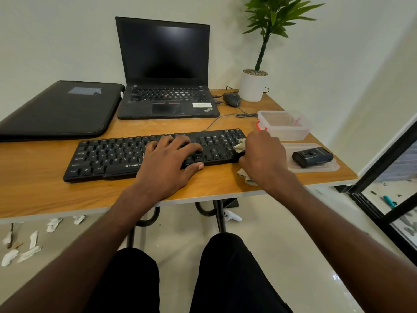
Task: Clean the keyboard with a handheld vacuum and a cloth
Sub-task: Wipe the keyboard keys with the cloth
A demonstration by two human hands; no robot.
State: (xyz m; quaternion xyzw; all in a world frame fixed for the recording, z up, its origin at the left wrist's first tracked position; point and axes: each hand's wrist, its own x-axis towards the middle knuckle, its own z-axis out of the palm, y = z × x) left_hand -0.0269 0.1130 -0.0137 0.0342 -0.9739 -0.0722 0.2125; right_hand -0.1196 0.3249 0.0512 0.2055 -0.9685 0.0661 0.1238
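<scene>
- A beige cloth (240, 145) is held in the right hand (262, 158), whose fingers are curled round it; the cloth is pressed against the right end of the keyboard (108, 157), and a loose part of it hangs out below the wrist onto the desk (45, 195).
- The left hand (168, 159) is laid flat on the middle of the keyboard, fingers spread and straight over the keys, the thumb resting along the keyboard's front edge; nothing is held in it.
- The black keyboard is set across the front half of the wooden desk, slightly angled, its right end nearer the back.
- A small black device (312, 157), which may be the handheld vacuum, is seen lying on a clear plastic lid (331, 168) near the desk's right front corner, just beside the right hand but apart from it.
- A clear plastic box (284, 127) with a red clip is placed behind that lid, near the right edge.
- An open laptop (167, 71) with a dark screen is stood at the back centre of the desk.
- A black zipped case (58, 109) is laid along the left back part.
- A dark mouse (232, 99) and a white pot holding a green plant (253, 85) are found at the back right corner.
- Torn paper scraps (29, 247) are scattered on the floor under the desk's left side.
</scene>
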